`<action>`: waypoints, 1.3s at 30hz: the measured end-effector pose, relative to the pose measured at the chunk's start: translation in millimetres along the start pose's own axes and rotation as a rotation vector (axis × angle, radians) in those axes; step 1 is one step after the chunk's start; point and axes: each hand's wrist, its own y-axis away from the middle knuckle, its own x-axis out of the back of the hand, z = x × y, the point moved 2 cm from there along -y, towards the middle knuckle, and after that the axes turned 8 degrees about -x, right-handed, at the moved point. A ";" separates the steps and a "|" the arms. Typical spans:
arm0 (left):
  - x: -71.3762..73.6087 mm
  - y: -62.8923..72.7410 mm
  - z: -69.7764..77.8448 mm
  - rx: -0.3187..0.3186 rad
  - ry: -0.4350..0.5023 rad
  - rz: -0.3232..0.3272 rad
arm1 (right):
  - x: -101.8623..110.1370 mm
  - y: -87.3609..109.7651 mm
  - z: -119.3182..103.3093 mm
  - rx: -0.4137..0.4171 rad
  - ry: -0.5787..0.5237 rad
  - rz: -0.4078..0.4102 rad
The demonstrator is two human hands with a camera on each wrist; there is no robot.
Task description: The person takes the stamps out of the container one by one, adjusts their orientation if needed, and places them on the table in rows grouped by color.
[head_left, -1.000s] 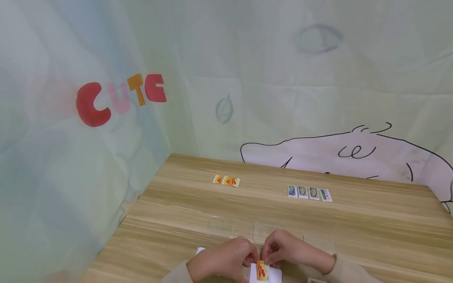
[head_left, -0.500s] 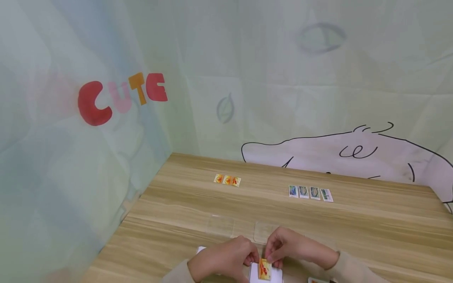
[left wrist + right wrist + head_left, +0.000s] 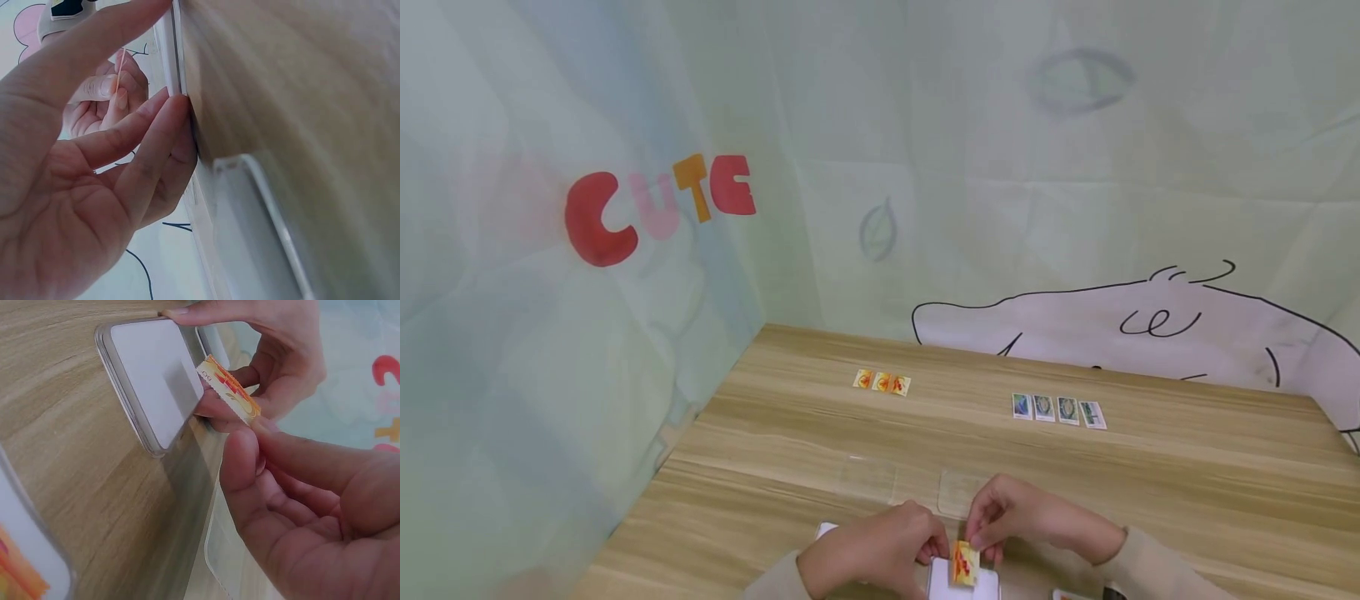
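In the head view my right hand (image 3: 1018,512) pinches a small orange-and-yellow postage stamp (image 3: 965,564) by its edge, between thumb and forefinger. Perforated edges show on the stamp (image 3: 228,390) in the right wrist view, where it is tilted above and beside a white-faced clear plastic case (image 3: 153,369). My left hand (image 3: 880,542) grips that case by opposite edges, thumb on one side and fingers on the other. From the left wrist the case (image 3: 175,56) appears edge-on, with my right hand (image 3: 109,97) behind it.
Three orange-yellow stamps (image 3: 882,382) lie in a row at the table's far side. Several blue-green stamps (image 3: 1044,408) line up to their right. Transparent lids (image 3: 867,479) rest before my hands. Another case (image 3: 47,540) bears an orange stamp; a further case (image 3: 262,231) stands near my left hand.
My right hand has shifted slightly right and away from me, and the pinched stamp has come up off the white face of the case. My left hand keeps its grip in place.
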 end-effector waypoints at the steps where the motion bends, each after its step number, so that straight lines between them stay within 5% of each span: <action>1: -0.2 0.1 0.0 0.001 0.001 0.000 | 0.5 0.2 -0.5 0.002 0.002 -0.001; 39: 0.8 0.4 0.9 -0.051 -0.031 0.021 | 31.2 -1.5 -13.4 -0.029 0.021 0.058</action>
